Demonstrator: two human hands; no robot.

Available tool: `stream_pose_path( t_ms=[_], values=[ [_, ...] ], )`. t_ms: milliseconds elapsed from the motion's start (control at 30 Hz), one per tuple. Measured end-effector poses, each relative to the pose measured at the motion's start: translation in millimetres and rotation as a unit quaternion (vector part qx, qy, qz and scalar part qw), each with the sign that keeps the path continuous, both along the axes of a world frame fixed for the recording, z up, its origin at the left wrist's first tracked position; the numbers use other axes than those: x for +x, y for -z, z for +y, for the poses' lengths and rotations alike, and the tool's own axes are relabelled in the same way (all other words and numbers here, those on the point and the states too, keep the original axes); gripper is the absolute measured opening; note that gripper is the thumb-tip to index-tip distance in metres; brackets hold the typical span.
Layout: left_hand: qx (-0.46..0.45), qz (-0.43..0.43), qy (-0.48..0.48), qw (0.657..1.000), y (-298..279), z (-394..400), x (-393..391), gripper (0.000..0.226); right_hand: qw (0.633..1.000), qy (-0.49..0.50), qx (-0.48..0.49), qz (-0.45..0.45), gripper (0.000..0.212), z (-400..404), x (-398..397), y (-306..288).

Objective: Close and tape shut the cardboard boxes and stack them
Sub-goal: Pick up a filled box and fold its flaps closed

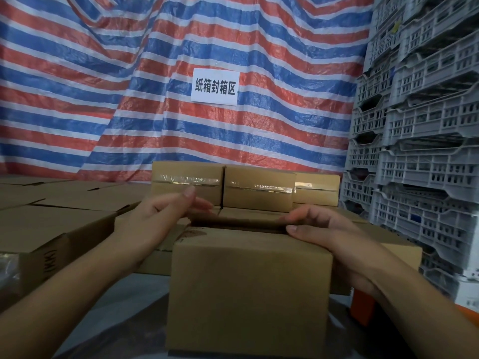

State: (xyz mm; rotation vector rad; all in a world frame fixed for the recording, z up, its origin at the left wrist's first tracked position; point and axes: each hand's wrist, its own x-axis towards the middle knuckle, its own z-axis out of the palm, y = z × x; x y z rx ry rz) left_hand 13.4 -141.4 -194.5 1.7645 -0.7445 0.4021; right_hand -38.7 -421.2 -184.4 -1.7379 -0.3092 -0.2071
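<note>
Hands meet over the plain brown cardboard box [248, 281], which we have in front of us on the grey surface [134, 296], near its front edge. Our left hand [158, 216] reaches to the box's far left corner, fingers nearly straight against the far flap [233, 219]. Our right hand [329, 229] lies at the far right corner, thumb flat on the near flap, fingers curling over the far one. A dark gap shows between the flaps, so the top is not yet closed. Behind it stand three taped brown cardboard boxes [258, 189] in a row. Grey plastic crates [420, 125] are stacked on the right, and a white paper sign [214, 86] hangs on the red, white and blue striped tarpaulin [103, 86].
</note>
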Motion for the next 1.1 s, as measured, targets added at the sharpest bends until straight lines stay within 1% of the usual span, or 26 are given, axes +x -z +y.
stream_pose_path(
  t_ms=[67, 133, 267, 367, 433, 500, 533, 600, 633, 700, 767, 800, 867, 967, 1033, 1067, 1100],
  values=[
    [0.017, -0.016, 0.001, 1.000, 0.1, -2.8, -3.7, 0.035, 1.000, -0.003, -0.003, 0.012, 0.013, 0.6, 0.4, -0.3],
    [0.020, -0.029, 0.000, 0.999, -0.2, -4.6, -5.3, 0.039, 1.000, -0.003, -0.006, 0.021, 0.012, 0.8, 0.9, -1.0],
    [0.056, -0.056, -0.003, 0.997, -0.8, -2.1, -8.8, 0.039, 0.999, 0.005, -0.020, 0.026, 0.016, 0.5, 2.2, -0.8],
    [0.063, -0.056, 0.013, 0.996, -2.4, 0.7, -11.7, 0.034, 0.998, 0.008, -0.061, 0.016, 0.027, -0.9, -1.5, -2.0],
    [0.052, -0.039, 0.020, 0.998, -2.3, 1.4, -10.9, 0.030, 0.994, 0.025, -0.102, -0.024, 0.030, -1.1, -6.5, -5.9],
    [0.045, -0.020, 0.027, 0.998, -1.9, 1.5, -8.8, 0.022, 0.986, 0.052, -0.132, -0.086, 0.033, 1.5, -14.1, -13.2],
    [0.043, -0.010, 0.027, 0.999, -1.5, 2.1, -7.7, 0.018, 0.976, 0.065, -0.170, -0.120, 0.038, 5.1, -19.0, -19.0],
    [0.047, 0.008, 0.026, 0.999, -0.9, 2.4, -6.0, 0.017, 0.941, 0.068, -0.284, -0.169, 0.056, 14.9, -29.1, -31.8],
    [0.049, 0.013, 0.026, 0.998, -0.9, 2.7, -5.2, 0.018, 0.924, 0.056, -0.338, -0.168, 0.066, 21.2, -32.7, -37.7],
    [0.049, 0.014, 0.027, 0.998, -1.1, 3.2, -3.9, 0.019, 0.893, 0.033, -0.435, -0.110, 0.073, 34.2, -34.2, -47.2],
    [0.042, 0.016, 0.034, 0.998, -0.7, 3.0, -3.8, 0.020, 0.846, 0.021, -0.532, -0.043, 0.071, 45.8, -32.7, -48.2],
    [0.038, 0.017, 0.036, 0.999, -0.3, 3.1, -4.1, 0.020, 0.827, 0.013, -0.562, -0.012, 0.069, 50.4, -32.1, -46.4],
    [0.036, 0.019, 0.032, 0.999, 1.1, 2.7, -6.1, 0.021, 0.819, -0.006, -0.573, 0.029, 0.068, 56.1, -31.5, -41.3],
    [0.074, 0.052, 0.025, 0.996, -6.8, 1.7, -12.7, 0.023, 0.815, -0.017, -0.577, 0.039, 0.068, 53.9, -30.4, -39.6],
    [0.139, 0.082, 0.016, 0.987, -21.3, 0.3, -18.4, 0.022, 0.809, -0.022, -0.586, 0.043, 0.067, 52.1, -28.0, -42.0],
    [0.197, 0.076, -0.003, 0.978, -30.1, -1.7, -22.5, 0.020, 0.807, -0.024, -0.588, 0.044, 0.067, 52.2, -26.7, -42.2],
    [0.263, 0.052, -0.027, 0.963, -38.4, -5.3, -27.3, 0.017, 0.808, -0.027, -0.587, 0.040, 0.065, 52.4, -25.1, -41.5]
  ],
)
